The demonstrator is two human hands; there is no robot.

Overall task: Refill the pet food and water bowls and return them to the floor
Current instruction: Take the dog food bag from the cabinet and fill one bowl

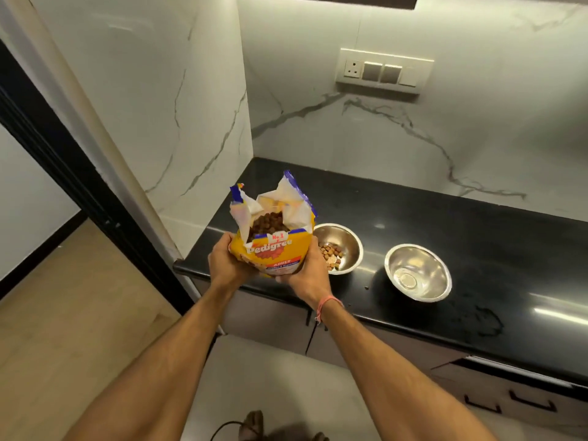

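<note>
My left hand (226, 261) and my right hand (310, 271): both wrapped round the lower part of the food bag (276, 249), one on each side, holding it upright above the near left end of the black counter (477, 249). Bag: yellow front, red and white print, blue-edged top torn wide open, white lining, brown kibble heaped inside. Food bowl (345, 246): steel, on the counter just right of the bag, a small pile of kibble in it. Water bowl (418, 272): steel, further right, a little water at the bottom.
</note>
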